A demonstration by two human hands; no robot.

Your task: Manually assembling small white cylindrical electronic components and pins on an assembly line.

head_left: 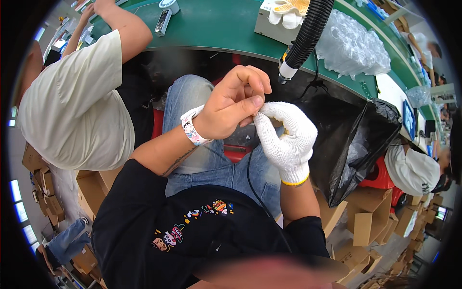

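Observation:
My left hand (235,103), bare and with a white patterned watch band (192,126) at the wrist, is held above my lap. Its thumb and fingers are pinched together. My right hand (287,137) wears a white knit glove with a yellow cuff edge, and its thumb and forefinger close to a pinch against the left fingertips. Whatever lies between the two sets of fingertips is too small or hidden to make out. Just beyond the hands, the nozzle end of a black corrugated hose (308,36) hangs down. A thin black cord (251,173) runs over my lap.
A green workbench (216,26) curves ahead, bearing a small box (163,22), a grey case (272,29) with gloves on it, and clear plastic packs (353,45). A black plastic bag (332,139) hangs at right. A co-worker (82,101) sits close left. Cardboard boxes (368,216) stand behind.

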